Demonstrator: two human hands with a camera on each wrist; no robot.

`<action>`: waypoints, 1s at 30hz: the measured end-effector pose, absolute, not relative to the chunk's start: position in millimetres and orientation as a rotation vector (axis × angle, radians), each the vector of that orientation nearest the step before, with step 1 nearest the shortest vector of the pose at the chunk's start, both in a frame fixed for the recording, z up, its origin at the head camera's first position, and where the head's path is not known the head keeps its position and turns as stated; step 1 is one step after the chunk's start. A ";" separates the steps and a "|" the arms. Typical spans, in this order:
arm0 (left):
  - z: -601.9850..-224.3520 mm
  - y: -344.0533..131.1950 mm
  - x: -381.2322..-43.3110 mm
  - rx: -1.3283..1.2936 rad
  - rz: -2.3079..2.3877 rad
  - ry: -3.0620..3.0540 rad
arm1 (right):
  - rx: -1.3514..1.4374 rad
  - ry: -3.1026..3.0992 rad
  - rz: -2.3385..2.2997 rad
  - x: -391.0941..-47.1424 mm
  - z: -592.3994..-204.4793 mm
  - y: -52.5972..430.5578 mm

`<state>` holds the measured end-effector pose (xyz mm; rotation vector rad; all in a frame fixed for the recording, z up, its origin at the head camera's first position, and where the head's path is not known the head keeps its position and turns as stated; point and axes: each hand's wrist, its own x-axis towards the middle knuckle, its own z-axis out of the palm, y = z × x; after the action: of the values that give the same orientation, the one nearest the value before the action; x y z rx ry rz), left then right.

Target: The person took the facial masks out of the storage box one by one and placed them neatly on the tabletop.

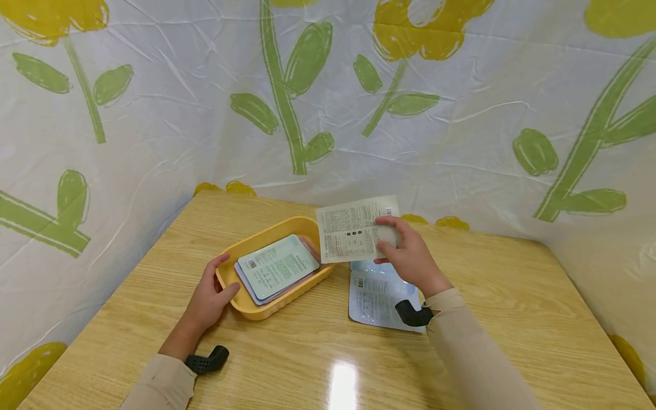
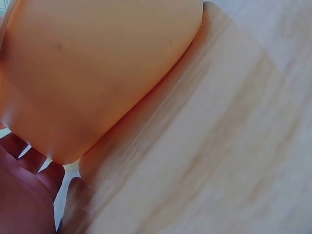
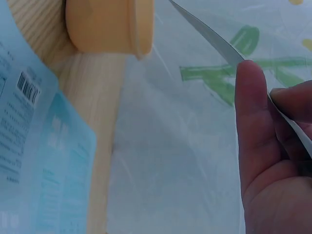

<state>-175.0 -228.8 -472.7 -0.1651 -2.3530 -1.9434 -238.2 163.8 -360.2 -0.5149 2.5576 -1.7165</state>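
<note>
With thumb and fingers, my left hand [image 1: 207,296] holds the near left end of a yellow plastic basket [image 1: 256,313]. Its fingers lie against the outer wall in the left wrist view. Inside the basket is a small stack of flat sachets that look like sheet-mask packets, a pale green packet [image 1: 279,267] on top, with lilac and pink ones partly hidden below. My right hand [image 1: 412,256] pinches a cream printed packet [image 1: 348,228] by its right side, raised near the basket's right end. The right wrist view shows this packet [image 3: 209,36] almost edge-on.
Under my right hand, a light blue packet [image 1: 376,299] lies on the wooden table [image 1: 287,359], overlapping another bluish packet [image 3: 68,151]. A flower-printed sheet [image 1: 195,114] hangs behind the table. Each wrist wears a black mount [image 1: 207,360].
</note>
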 end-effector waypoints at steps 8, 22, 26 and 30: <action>-472.4 -229.0 -174.7 -0.175 -1.937 -2.355 | -0.460 2.564 -1.773 -236.5 -357.6 187.2; -472.6 -229.2 -174.1 -0.171 -1.933 -2.362 | -0.346 2.671 -1.849 -240.0 -366.5 239.1; -473.2 -229.4 -174.4 -0.166 -1.927 -2.365 | -0.326 2.690 -1.872 -239.6 -368.9 253.2; -473.3 -229.3 -174.5 -0.167 -1.933 -2.360 | -0.298 2.723 -1.853 -238.6 -372.3 266.2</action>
<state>-174.5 -229.3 -473.3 -0.1668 -2.3603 -1.9332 -238.6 266.2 -372.3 -0.2983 2.7233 -1.8532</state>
